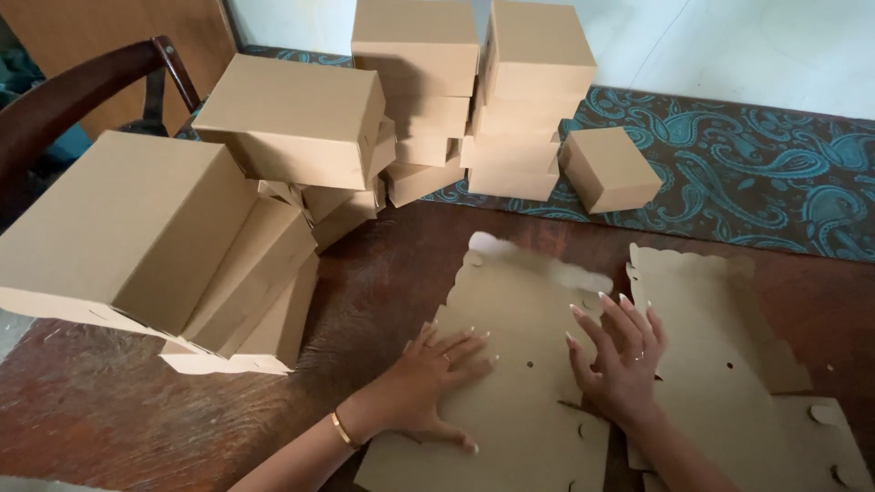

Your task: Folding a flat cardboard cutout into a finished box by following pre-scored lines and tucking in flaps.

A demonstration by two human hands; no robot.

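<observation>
Dark brown wooden table [383, 273], worn and scuffed, reddish patches toward the near left corner. Beyond the hands, along the far edge, a teal paisley cloth [775, 182]; pale wall [729, 46] past that. Far left of the hands, the curved back of a dark wooden chair [82, 87].

Left of and beyond the left hand: leaning pile of large made-up cardboard boxes [137, 228], plain brown, tipped toward the camera. Further out, straight beyond both hands, two stacks of smaller boxes [474, 100], rising out of frame at the top. One small single box [609, 169] sits alone on the cloth, beyond the right hand.

Under both hands: flat die-cut cardboard sheet [519, 364], unfolded, lying on the table. Long axis runs away from the person, leaning slightly right; scalloped far end points toward the box stacks. Small punched holes show across it. Far end is blurred; near end is cut off by the bottom of the frame.

Just right of the right hand: second flat sheet [720, 364], same kind, apparently resting on more sheets; how many, cannot tell. Its right part runs out of frame at the bottom.

Left hand [437, 383]: flat, palm down, fingers spread, pressing on the sheet's left part. Thin gold bangle [344, 431] on that wrist.

Right hand [620, 360]: palm down on the sheet's right edge, fingers fanned and slightly lifted at the tips; ring on one finger. Grips nothing.
</observation>
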